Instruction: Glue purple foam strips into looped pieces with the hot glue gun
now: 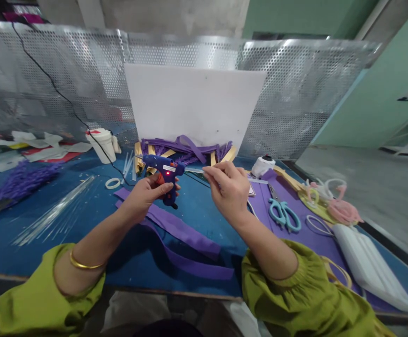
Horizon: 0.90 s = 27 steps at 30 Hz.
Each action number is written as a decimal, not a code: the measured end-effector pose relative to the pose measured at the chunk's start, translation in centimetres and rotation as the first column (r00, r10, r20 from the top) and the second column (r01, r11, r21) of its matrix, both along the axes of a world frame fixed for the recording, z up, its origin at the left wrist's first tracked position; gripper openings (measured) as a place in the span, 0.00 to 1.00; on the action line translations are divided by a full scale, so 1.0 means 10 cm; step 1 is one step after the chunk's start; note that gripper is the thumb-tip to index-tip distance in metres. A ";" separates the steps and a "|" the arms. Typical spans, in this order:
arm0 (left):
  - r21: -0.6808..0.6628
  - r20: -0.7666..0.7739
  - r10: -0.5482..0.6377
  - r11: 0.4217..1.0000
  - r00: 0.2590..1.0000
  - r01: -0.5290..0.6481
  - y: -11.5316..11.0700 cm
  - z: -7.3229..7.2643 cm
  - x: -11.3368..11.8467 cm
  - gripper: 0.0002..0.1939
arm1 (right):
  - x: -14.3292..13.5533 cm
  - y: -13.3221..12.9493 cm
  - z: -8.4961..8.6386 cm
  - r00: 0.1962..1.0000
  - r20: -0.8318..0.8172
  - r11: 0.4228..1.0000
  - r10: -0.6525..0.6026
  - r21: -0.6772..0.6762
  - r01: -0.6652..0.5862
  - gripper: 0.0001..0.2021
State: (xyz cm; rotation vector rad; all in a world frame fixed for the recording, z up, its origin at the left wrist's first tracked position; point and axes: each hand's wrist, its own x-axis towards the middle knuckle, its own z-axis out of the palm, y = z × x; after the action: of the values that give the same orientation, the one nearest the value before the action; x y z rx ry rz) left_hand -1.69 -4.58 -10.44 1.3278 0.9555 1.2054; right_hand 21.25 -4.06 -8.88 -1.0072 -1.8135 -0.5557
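My left hand (151, 189) is wrapped round the handle of a blue hot glue gun (162, 164), its red light lit and its nozzle pointing left. At the gun's rear end a clear glue stick (194, 170) sticks out to the right. My right hand (227, 188) pinches the far end of that stick between thumb and fingers. Below the gun, purple ribbon strips (183, 234) lie loosely on the blue table (95, 252). Behind it is a pile of purple strips and gold pieces (190, 146).
Light blue scissors (284, 214) and a white spool (263, 165) lie to the right, near a white folded bundle (372, 267). Clear thin strands (56, 210), a tape ring (112, 183), purple flowers (25, 185) and a white cup (102, 144) stand left. A black cord (54, 86) hangs down.
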 end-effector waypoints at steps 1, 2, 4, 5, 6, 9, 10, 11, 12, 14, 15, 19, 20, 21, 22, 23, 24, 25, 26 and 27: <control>-0.004 0.000 0.003 1.000 1.000 -0.003 0.00 0.00 0.01 0.19 | 0.00 0.00 0.00 1.000 0.000 1.000 0.005 -0.003 -0.005 0.11; -0.010 0.004 0.004 1.000 1.000 -0.004 0.00 0.00 0.02 0.19 | 0.00 0.00 0.00 1.000 -0.001 1.000 0.009 -0.001 -0.009 0.11; -0.021 0.018 0.006 1.000 1.000 -0.005 -0.01 0.00 0.04 0.19 | 0.00 0.00 -0.01 1.000 0.003 1.000 0.009 0.013 -0.009 0.10; -0.020 0.023 0.008 1.000 1.000 -0.008 -0.02 0.01 0.05 0.20 | 0.00 0.00 -0.01 1.000 0.008 1.000 0.007 0.029 -0.007 0.10; -0.015 0.025 0.012 1.000 1.000 -0.012 -0.02 0.01 0.06 0.20 | 0.00 0.00 -0.02 1.000 0.015 0.999 0.004 0.048 -0.004 0.10; 0.006 0.016 0.032 0.999 0.999 -0.032 -0.04 0.03 0.08 0.20 | -0.01 0.02 -0.04 0.999 0.035 0.995 0.003 0.097 -0.006 0.09; 0.009 0.009 0.038 0.999 0.999 -0.038 -0.05 0.03 0.09 0.20 | -0.01 0.02 -0.05 0.999 0.036 0.994 0.007 0.112 -0.011 0.09; 0.013 0.002 0.044 0.999 0.999 -0.044 -0.05 0.04 0.09 0.20 | -0.01 0.03 -0.05 0.999 0.038 0.992 0.010 0.127 -0.015 0.09; 0.019 -0.005 0.049 0.999 0.999 -0.049 -0.06 0.04 0.10 0.20 | -0.01 0.03 -0.05 0.999 0.042 0.990 0.013 0.143 -0.019 0.09; 0.029 -0.021 0.049 0.998 0.999 -0.049 -0.06 0.03 0.11 0.19 | -0.02 0.03 -0.05 0.998 0.057 0.987 0.021 0.158 -0.030 0.08; 0.033 -0.026 0.046 0.998 0.999 -0.046 -0.06 0.02 0.12 0.19 | -0.03 0.02 -0.05 0.997 0.069 0.987 0.026 0.154 -0.036 0.08; 0.046 -0.026 0.045 0.998 0.999 -0.044 -0.08 0.00 0.15 0.19 | -0.06 0.00 -0.06 0.996 0.073 0.992 0.053 0.113 -0.061 0.08; 0.048 -0.022 0.045 0.998 0.999 -0.044 -0.08 0.00 0.16 0.18 | -0.07 -0.01 -0.06 0.996 0.062 0.991 0.060 0.112 -0.067 0.08; 0.048 -0.020 0.042 0.998 0.999 -0.041 -0.08 -0.01 0.16 0.18 | -0.08 -0.01 -0.07 0.996 0.052 0.991 0.068 0.113 -0.073 0.08; 0.048 -0.020 0.037 0.998 0.999 -0.036 -0.08 -0.01 0.16 0.18 | -0.08 -0.01 -0.07 0.996 0.043 0.990 0.076 0.114 -0.081 0.08; 0.049 -0.017 0.031 0.998 0.999 -0.031 -0.08 -0.01 0.16 0.18 | -0.08 -0.01 -0.07 0.996 0.038 0.989 0.086 0.116 -0.090 0.08; 0.051 -0.014 0.026 0.998 1.000 -0.025 -0.08 -0.01 0.16 0.18 | -0.08 -0.01 -0.07 0.995 0.033 0.988 0.095 0.116 -0.098 0.08; 0.053 -0.012 0.022 0.998 1.000 -0.022 -0.08 -0.02 0.16 0.18 | -0.08 0.00 -0.08 0.994 0.030 0.988 0.103 0.116 -0.106 0.08; 0.055 -0.012 0.020 0.998 1.000 -0.019 -0.07 -0.02 0.16 0.17 | -0.08 0.00 -0.08 0.994 0.026 0.987 0.109 0.115 -0.112 0.08; 0.059 -0.013 0.021 0.998 1.000 -0.020 -0.07 -0.03 0.16 0.17 | -0.08 0.00 -0.08 0.993 0.023 0.986 0.114 0.116 -0.116 0.09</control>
State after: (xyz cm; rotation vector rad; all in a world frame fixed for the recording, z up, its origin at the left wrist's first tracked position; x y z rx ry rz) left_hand -0.07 -5.29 -10.70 1.3768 0.9517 1.2494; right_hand 20.50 -4.08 -9.68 -0.8154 -1.8189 -0.5934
